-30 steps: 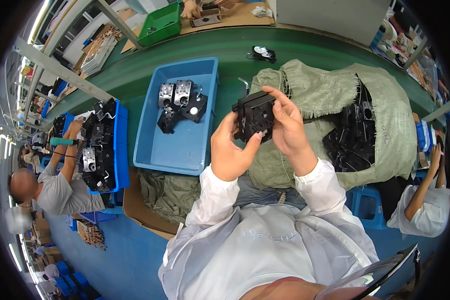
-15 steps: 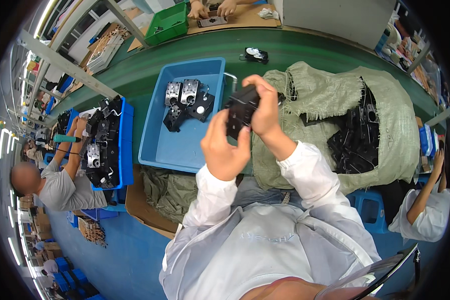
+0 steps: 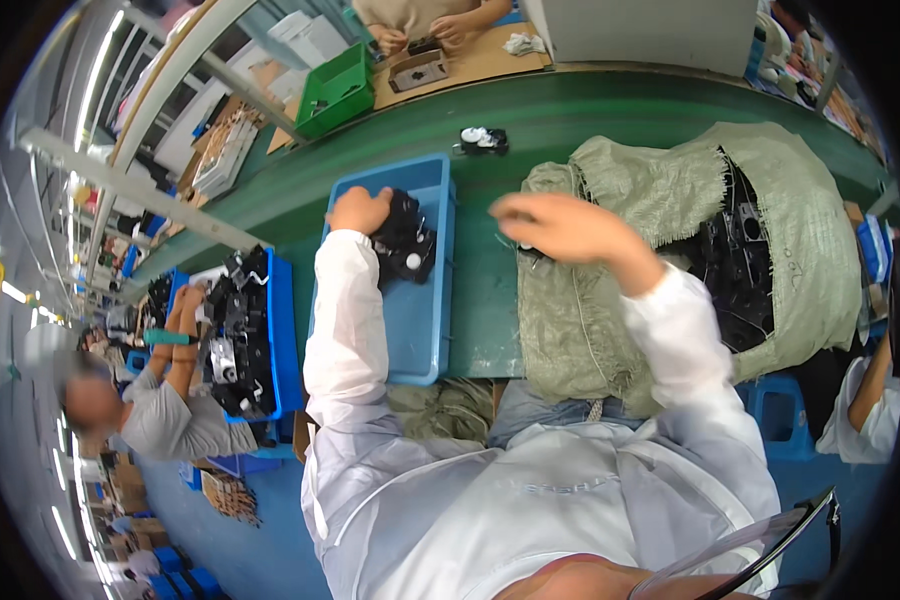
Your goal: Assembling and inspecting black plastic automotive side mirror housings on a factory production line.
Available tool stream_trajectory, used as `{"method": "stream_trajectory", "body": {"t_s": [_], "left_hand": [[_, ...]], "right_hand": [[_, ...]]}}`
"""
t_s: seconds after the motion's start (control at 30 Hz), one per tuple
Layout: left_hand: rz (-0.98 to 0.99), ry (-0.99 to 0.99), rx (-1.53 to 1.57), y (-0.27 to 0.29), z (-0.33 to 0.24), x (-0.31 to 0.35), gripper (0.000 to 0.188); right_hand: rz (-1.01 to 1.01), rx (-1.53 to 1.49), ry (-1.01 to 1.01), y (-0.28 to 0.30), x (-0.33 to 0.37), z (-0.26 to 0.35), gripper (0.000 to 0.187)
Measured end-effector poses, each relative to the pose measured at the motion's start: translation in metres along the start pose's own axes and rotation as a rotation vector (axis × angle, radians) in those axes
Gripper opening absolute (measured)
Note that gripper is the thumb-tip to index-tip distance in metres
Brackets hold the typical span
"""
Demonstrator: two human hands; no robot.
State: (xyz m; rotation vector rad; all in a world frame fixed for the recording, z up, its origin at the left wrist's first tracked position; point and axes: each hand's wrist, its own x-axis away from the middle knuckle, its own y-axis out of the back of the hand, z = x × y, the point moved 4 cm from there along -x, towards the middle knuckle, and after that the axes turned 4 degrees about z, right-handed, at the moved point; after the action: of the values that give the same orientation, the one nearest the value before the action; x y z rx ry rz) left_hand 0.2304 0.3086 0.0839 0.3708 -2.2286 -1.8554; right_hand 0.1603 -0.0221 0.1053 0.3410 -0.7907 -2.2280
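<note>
tray (image 3: 417, 340) is showing smooth plastic | sack (image 3: 810, 235) is showing rough woven plastic | parts (image 3: 405, 232) are looking matt | table (image 3: 485, 285) is gleaming smoothly | sleeves (image 3: 346, 315) are showing thin cloth

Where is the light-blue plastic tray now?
In the head view, the light-blue plastic tray sits left of centre on the green table, its far part under the left hand, left of the green woven sack.
</note>
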Motion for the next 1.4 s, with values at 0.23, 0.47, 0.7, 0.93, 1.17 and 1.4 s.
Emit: {"method": "stream_trajectory", "body": {"t_s": [0.23, 0.47, 0.7, 0.93, 1.17, 1.4], "left_hand": [[0.187, -0.553, -0.050, -0.047, -0.046, -0.182, 0.049], [0.380, -0.607, -0.232, -0.160, -0.006, -0.309, 0.039], [0.302, -0.628, -0.252, -0.069, -0.062, -0.240, 0.034], [0.074, -0.573, -0.189, 0.084, -0.096, -0.099, 0.043], [-0.340, -0.527, 0.378, 0.133, -0.071, 0.094, 0.038], [-0.580, -0.419, 1.385, 0.066, -0.072, 0.223, 0.027]], "right_hand": [[-0.374, 0.209, -0.530, 0.030, 0.167, -0.036, 0.028], [-0.537, 0.329, -0.628, -0.007, 0.173, -0.071, 0.023], [-0.501, 0.937, -0.503, -0.017, 0.111, -0.118, 0.034], [-0.258, 0.924, -0.619, -0.021, 0.097, -0.136, 0.025], [-0.092, 0.839, -0.709, -0.013, 0.086, -0.135, 0.062], [-0.064, 0.758, -0.626, -0.013, 0.105, -0.099, 0.077]]}}
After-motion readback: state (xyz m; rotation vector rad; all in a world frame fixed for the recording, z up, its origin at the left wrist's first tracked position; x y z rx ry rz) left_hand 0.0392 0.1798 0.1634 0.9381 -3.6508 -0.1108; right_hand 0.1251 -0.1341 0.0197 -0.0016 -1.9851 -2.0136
